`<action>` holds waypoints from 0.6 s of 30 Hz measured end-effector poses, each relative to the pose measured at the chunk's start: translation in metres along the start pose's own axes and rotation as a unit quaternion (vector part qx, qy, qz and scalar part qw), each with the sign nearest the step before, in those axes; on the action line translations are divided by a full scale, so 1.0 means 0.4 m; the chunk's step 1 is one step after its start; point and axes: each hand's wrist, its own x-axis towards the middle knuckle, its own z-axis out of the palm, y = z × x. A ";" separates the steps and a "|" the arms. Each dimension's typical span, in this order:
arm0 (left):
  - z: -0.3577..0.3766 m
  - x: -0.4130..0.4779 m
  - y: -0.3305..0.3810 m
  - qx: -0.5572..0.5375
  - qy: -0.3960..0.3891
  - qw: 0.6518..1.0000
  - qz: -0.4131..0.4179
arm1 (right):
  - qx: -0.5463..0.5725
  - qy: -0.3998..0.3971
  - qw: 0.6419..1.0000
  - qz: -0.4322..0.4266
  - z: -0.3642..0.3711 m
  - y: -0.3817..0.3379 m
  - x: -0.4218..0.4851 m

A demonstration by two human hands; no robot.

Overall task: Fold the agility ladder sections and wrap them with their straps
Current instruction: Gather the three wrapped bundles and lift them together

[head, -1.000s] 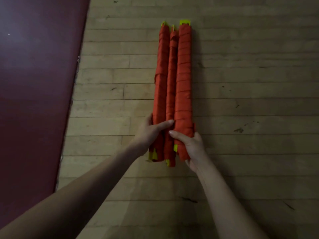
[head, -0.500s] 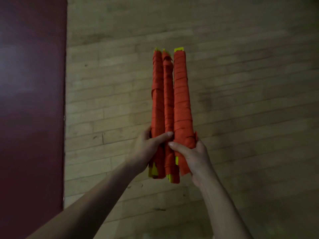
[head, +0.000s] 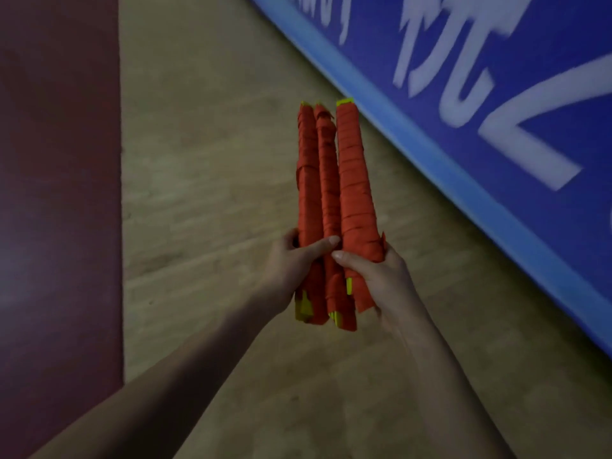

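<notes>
Your left hand [head: 289,270] and right hand [head: 381,279] clasp the wrapped ladder bundles [head: 308,193] low down, centre frame; probably light, stiff-cored, straps [head: 356,193] slippery, so squeeze them together.

Three agility ladder bundles [head: 331,200] side by side and touching, each wound end to end in orange strap [head: 356,207]. Right bundle [head: 354,180] is fattest. Middle bundle [head: 328,180] is thinnest, its wrap ragged at the far end. Yellow-green rung ends [head: 345,101] poke out at both ends. Near ends held: left hand [head: 291,270] grips the left bundle [head: 308,180], right hand [head: 381,279] the right one.
</notes>
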 end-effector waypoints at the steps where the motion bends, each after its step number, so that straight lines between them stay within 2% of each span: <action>1: 0.044 -0.006 0.078 0.003 -0.006 1.000 0.014 | 0.001 0.006 1.000 -0.015 -0.021 -0.084 -0.006; 10: 0.440 -0.126 0.664 0.038 -0.090 0.982 0.161 | 0.013 0.088 0.984 -0.157 -0.237 -0.727 -0.139; 18: 0.789 -0.312 0.984 -0.013 -0.191 0.954 0.231 | 0.016 0.136 0.953 -0.272 -0.484 -1.125 -0.333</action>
